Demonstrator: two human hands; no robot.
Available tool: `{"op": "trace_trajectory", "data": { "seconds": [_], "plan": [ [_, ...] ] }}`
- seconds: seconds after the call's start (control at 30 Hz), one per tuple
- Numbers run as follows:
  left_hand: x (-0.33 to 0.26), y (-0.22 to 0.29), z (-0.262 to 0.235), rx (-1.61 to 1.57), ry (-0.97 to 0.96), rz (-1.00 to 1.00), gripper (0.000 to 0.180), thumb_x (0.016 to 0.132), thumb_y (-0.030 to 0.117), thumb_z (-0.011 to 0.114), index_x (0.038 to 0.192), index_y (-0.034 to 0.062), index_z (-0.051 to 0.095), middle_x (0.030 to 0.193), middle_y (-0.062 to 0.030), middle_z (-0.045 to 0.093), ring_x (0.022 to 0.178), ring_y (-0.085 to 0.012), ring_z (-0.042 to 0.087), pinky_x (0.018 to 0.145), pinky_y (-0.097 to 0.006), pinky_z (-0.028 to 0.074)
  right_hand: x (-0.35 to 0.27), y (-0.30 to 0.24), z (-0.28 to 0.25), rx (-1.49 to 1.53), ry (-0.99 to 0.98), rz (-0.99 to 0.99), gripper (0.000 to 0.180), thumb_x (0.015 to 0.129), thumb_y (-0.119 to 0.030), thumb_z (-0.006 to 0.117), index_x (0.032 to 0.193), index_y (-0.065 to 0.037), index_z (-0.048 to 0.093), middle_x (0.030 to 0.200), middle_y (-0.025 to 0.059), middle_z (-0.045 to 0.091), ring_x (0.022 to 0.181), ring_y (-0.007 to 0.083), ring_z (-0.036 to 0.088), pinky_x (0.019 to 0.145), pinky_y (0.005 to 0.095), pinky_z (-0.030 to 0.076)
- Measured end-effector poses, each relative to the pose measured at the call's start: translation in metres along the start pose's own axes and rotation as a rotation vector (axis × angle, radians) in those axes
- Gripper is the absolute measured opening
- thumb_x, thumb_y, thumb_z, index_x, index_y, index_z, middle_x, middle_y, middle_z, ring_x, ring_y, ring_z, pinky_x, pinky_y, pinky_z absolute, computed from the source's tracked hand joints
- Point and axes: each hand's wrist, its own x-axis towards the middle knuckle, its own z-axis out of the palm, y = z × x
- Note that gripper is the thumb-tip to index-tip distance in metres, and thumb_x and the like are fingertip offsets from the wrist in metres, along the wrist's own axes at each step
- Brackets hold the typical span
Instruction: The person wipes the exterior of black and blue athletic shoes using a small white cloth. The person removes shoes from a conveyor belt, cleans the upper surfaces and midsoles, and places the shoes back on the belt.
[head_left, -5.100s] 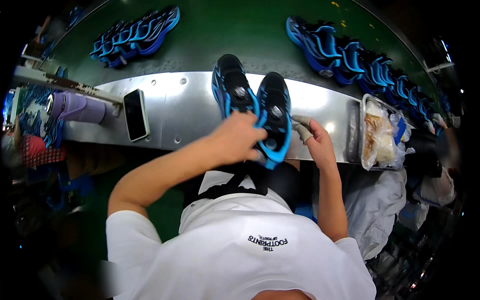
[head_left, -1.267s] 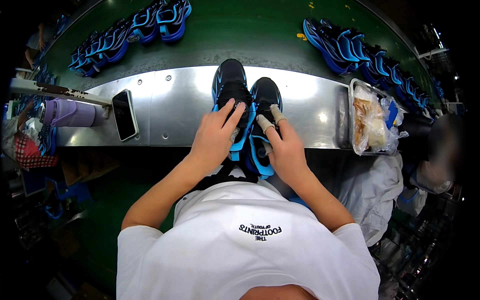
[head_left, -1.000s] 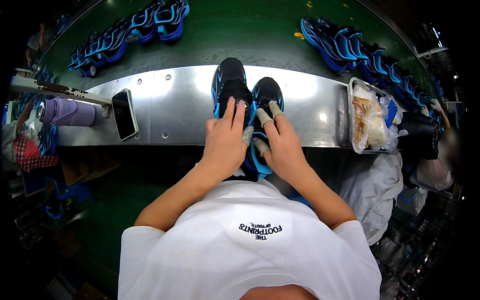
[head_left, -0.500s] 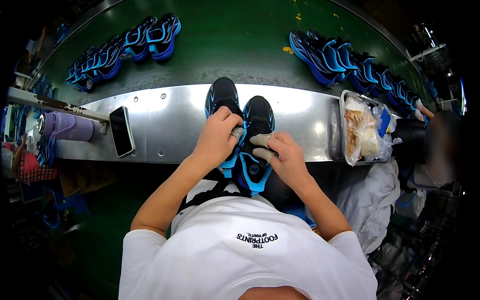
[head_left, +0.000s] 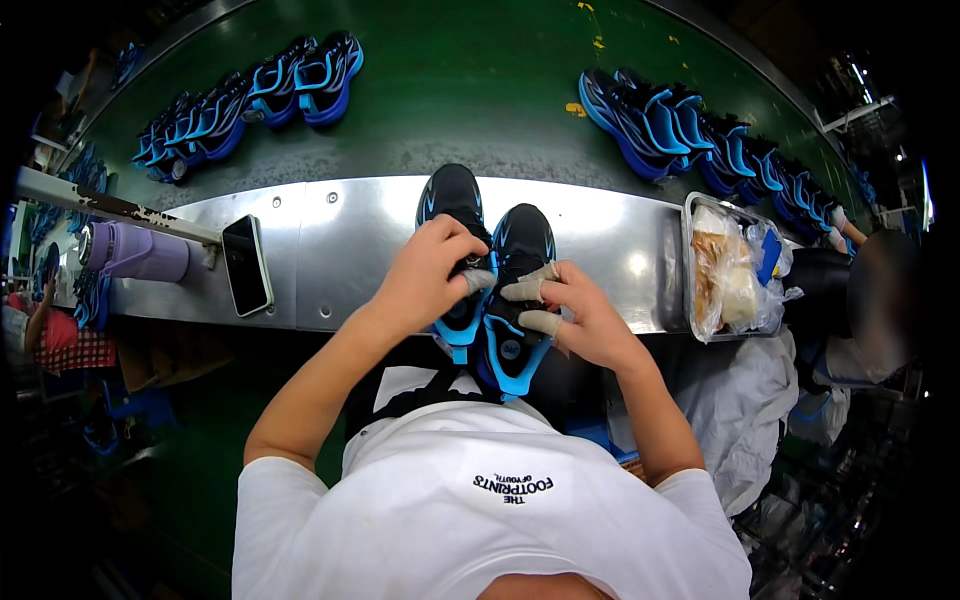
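1. Two black and blue shoes, the left shoe [head_left: 452, 188] and the right shoe [head_left: 525, 235], lay side by side at the near middle of the metal worktop [head_left: 360, 240], toes pointing far. Their heels reached past its near edge, toward the person's white shirt [head_left: 480, 490].
2. The left hand [head_left: 425, 265] was bent over the left shoe, its fingers curled down at the tongue and laces. A grey cover sat on its thumb.
3. The right hand [head_left: 590, 315] came in from the right over the right shoe, its covered fingers somewhat spread and their tips at the tongue. The finger covers [head_left: 522, 290] were beige.
4. The fingertips were small against dark fabric, so whether either hand pinched anything could not be told.
5. On the left of the worktop lay a dark-screened phone [head_left: 246, 265]; farther left was a purple flask [head_left: 150, 253], near a white bar [head_left: 110, 205] with chipped paint.
6. On the right stood a metal tray [head_left: 687, 260] holding clear plastic bags [head_left: 740, 275] with pale and brown contents.
7. Beyond the worktop, a green surface [head_left: 470, 80] carried a left row of shoes [head_left: 215, 118] and a right row of shoes [head_left: 655, 125], all black and blue.
8. At the far right, a co-worker's hand [head_left: 838, 222] showed beside the right row of shoes. White cloth [head_left: 745, 415] hung below the tray.
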Motion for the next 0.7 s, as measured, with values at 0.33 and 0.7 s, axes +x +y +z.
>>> {"op": "trace_trajectory", "data": {
  "seconds": [0.33,0.7],
  "plan": [
    [-0.012,-0.002,0.003,0.252,0.089,0.275,0.035,0.071,0.0,0.071,0.106,0.005,0.067,0.102,-0.0097,0.062,0.089,-0.0301,0.059,0.08,-0.039,0.05,-0.006,-0.002,-0.007,-0.059,-0.074,-0.015,0.038,0.086,-0.006,0.063,0.124,-0.01,0.065,0.111,0.0104,0.058,0.104,0.0248,0.057,0.091,0.033,0.046],
    [-0.017,-0.022,0.013,0.429,0.122,0.402,0.05,0.068,-0.003,0.063,0.118,0.0019,0.061,0.121,-0.0155,0.058,0.095,-0.03,0.058,0.079,-0.036,0.053,-0.008,0.001,-0.009,0.011,-0.082,0.003,0.039,0.087,-0.004,0.059,0.125,-0.008,0.063,0.116,0.0112,0.06,0.107,0.0246,0.056,0.093,0.0324,0.045]
  ]
}}
